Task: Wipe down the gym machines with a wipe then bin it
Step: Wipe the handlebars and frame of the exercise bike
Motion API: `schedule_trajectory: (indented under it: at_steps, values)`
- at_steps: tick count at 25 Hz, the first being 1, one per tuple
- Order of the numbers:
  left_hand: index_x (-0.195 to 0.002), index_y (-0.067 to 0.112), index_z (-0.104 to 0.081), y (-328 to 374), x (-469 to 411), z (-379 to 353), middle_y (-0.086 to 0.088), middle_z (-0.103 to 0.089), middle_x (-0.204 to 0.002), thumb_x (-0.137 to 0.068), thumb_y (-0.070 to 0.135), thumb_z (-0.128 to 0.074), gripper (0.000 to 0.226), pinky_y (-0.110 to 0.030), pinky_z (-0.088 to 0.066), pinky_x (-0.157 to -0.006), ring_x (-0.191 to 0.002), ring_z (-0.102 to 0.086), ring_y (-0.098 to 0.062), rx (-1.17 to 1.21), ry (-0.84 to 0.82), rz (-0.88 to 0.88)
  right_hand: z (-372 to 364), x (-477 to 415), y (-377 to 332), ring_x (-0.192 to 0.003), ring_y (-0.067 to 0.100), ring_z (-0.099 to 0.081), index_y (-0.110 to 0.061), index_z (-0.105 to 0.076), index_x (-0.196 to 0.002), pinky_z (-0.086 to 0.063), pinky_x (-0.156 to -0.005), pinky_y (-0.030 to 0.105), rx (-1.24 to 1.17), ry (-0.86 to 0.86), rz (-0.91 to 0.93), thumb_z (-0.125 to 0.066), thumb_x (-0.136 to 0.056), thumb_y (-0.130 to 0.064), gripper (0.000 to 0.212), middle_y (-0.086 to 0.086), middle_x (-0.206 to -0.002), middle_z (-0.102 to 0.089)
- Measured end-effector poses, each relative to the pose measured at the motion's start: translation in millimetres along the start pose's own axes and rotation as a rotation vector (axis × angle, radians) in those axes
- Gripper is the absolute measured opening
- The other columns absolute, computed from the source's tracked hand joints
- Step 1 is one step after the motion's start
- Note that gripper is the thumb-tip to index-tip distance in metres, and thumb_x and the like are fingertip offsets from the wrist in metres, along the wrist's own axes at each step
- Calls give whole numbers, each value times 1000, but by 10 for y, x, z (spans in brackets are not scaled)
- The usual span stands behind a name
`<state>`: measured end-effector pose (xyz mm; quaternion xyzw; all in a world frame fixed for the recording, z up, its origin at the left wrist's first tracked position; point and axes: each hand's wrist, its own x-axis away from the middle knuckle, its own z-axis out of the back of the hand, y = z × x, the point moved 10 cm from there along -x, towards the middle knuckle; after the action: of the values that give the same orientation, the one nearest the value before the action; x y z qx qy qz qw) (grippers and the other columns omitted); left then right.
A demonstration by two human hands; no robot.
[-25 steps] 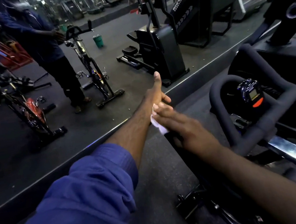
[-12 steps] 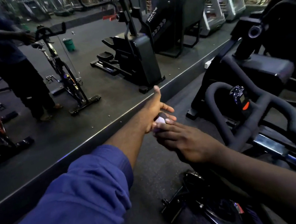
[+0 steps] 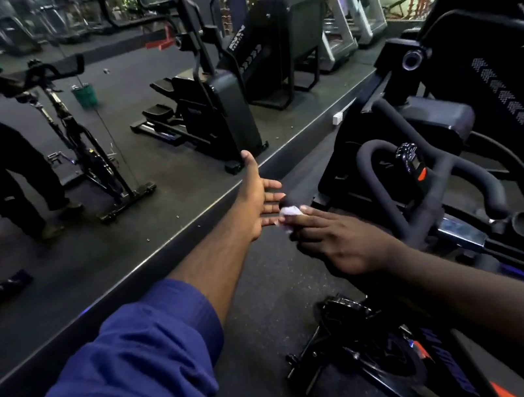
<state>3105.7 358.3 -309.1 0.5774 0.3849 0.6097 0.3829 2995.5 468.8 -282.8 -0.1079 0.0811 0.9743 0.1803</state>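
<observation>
Left hand [image 3: 258, 195] splayed wide open, thumb up, nothing in it, and just right of its palm the right hand [image 3: 332, 242] pinches the crumpled white wipe [image 3: 290, 213] at its fingertips, just left of the spin bike's black handlebars [image 3: 364, 165].

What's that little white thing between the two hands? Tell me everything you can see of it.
The wipe is a small white wad, crumpled and soft-looking, like tissue or thin cloth. The right hand pinches it at the fingertips, which hide part of it. The left hand lies spread open right beside it; whether its fingers touch the wad cannot be told. It is held above the dark floor, left of the black bike's handlebar.
</observation>
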Motion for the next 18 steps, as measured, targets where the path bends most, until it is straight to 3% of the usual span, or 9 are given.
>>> schedule_trajectory:
  at_steps: [2, 3, 5, 6, 9, 11, 15, 16, 18]
  values:
    - [-106, 10, -67, -22, 51, 70, -16, -72, -110, -92, 88, -9, 98, -48, -57, -93, -103, -68, -31, 9, 41, -15, 169, 214, -18, -150, 31, -41, 3, -72, -116, -31, -124, 47, -213, 47, 38, -21, -113, -27, 59, 15, -137, -65]
    - [-104, 11, -67, -21, 82, 82, -15, -72, -108, -93, 87, -10, 96, -48, -56, -95, -101, -68, -31, 34, 59, -19, 331, 205, 55, -147, 28, -45, 2, -70, -124, -33, -123, 42, -316, 116, -18, -32, -113, -27, 50, 13, -141, -63]
    - [-96, 12, -67, 38, 139, 3, -8, -72, -93, -93, 87, -13, 92, -40, -55, -86, -87, -66, -25, 43, 69, -37, 588, 65, 372, -137, 17, -56, -4, -70, -131, -39, -117, 28, -465, 354, -251, -59, -103, -17, 33, 9, -139, -65]
    - [-90, 13, -65, 87, 175, -53, -5, -70, -84, -94, 86, -16, 88, -35, -53, -77, -77, -63, -21, 27, 72, -56, 574, 5, 582, -125, 9, -63, -10, -73, -127, -44, -108, 23, -539, 454, -412, -62, -97, -15, 32, 5, -129, -71]
    - [-98, 13, -64, 193, 206, -222, -4, -66, -88, -99, 77, -38, 69, -33, -53, -68, -75, -62, -20, -131, 102, -92, 29, 98, 939, -101, 4, -70, -28, -79, -107, -55, -90, 29, -746, 377, -820, -56, -94, -15, 29, -7, -101, -79]
    - [-111, 11, -67, 120, 133, -319, -5, -67, -99, -99, 72, -46, 66, -38, -57, -71, -89, -65, -26, -309, 119, -67, -195, 399, 881, -100, 10, -71, -27, -78, -100, -54, -88, 34, -735, 278, -844, -55, -91, -5, 33, -5, -96, -79]
    - [-83, 2, -73, 58, 97, -395, -23, -74, -88, -101, 62, -51, 67, -62, -62, -58, -73, -75, -40, -507, 248, 21, -5, 893, 897, -88, 6, -69, -29, -79, -92, -51, -77, 29, -662, 178, -681, -52, -79, 1, 42, -6, -87, -79]
    - [-86, -4, -70, 56, 140, -391, -27, -72, -80, -103, 60, -50, 70, -59, -62, -55, -64, -74, -43, -556, 265, 63, 51, 882, 1014, -86, 2, -67, -32, -80, -89, -52, -78, 27, -689, 228, -696, -54, -82, 4, 45, -12, -85, -77]
    - [-94, -11, -61, 134, 232, -421, -31, -70, -71, -109, 55, -40, 71, -43, -60, -48, -53, -71, -41, -698, 271, 126, 68, 671, 1220, -95, -3, -67, -28, -80, -110, -54, -88, 21, -833, 363, -767, -52, -87, 2, 47, -14, -101, -75]
